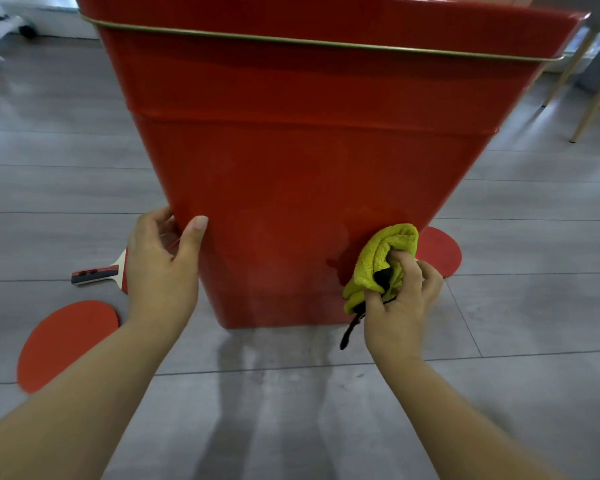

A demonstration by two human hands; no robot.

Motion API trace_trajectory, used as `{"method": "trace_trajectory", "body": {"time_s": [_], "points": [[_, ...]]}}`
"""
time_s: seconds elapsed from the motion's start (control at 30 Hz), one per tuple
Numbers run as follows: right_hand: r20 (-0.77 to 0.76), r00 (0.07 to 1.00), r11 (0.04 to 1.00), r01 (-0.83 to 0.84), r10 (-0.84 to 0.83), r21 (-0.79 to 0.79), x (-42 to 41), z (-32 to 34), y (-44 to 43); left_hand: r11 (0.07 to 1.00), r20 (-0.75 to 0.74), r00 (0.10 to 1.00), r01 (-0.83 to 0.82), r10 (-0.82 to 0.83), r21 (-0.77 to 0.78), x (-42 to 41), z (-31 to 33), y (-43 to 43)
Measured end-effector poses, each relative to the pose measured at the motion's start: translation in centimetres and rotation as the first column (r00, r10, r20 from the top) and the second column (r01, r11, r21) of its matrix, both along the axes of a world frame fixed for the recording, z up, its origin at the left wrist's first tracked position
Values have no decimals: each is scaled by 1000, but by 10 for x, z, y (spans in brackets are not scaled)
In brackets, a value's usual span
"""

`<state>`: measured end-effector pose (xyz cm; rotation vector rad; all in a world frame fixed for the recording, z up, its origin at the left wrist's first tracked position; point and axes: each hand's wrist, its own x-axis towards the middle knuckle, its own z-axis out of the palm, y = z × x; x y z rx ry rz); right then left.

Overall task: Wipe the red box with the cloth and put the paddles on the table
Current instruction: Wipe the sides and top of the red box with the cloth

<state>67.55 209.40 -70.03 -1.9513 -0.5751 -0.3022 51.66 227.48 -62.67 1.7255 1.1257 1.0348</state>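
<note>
A tall red box [309, 168] with a gold band near its top stands on the grey floor. My left hand [160, 265] grips its lower left corner, thumb on the front face. My right hand [400, 303] holds a bunched yellow-green cloth [381, 261] against the lower right of the box's front. A red paddle [68, 342] lies on the floor at the left. A second paddle [97, 273] lies behind my left hand, its handle showing. A third red paddle [439, 251] peeks out at the box's right corner.
Thin wooden furniture legs [589, 109] stand at the right behind the box. A white wheeled base [4, 29] is at the far left top. A black strap [349, 332] hangs from the cloth. Grey plank floor surrounds the box.
</note>
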Motion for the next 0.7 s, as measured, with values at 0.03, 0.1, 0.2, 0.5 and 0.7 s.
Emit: {"method": "trace_trajectory", "body": {"time_s": [0.03,0.1,0.2,0.5,0.7], "points": [[-18,1000,1000,8,-8,16,-4,-3,4,1000,0,1000,4,-4,-4,-1,1,0],[-40,999,999,0,1,34,-11,-7,12,1000,-3,1000,13,-13,-10,-2,2,1],[2,1000,999,-27,26,19,-24,-9,25,999,21,999,35,-34,-28,-4,3,4],[201,975,994,-82,95,-76,-73,-16,74,990,50,993,112,-108,-85,-15,-1,23],[426,887,972,-87,176,-220,-100,-21,104,977,106,979,184,-173,-104,-17,-1,31]]}}
